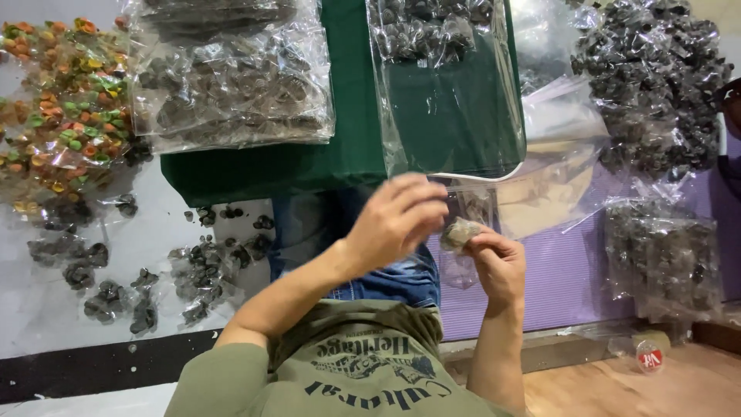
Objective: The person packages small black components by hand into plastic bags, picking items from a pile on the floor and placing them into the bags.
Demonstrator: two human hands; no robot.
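- Clear plastic forms the small packet (461,233), which sits just right of frame centre, filled with dark small pieces.
- Right hand (498,266): fingers and thumb pinch the packet from below.
- Left hand (397,216): fingers curl loosely, fingertips at the packet's upper left edge; actual contact cannot be confirmed.
- Packet orientation: the long axis appears to run from lower left to upper right; blur prevents a firm reading.
- Green cloth (347,147) lies at upper centre, beneath large clear bags (231,85) of dark pieces.
- Bag of orange and green pieces (65,108) occupies the upper left.
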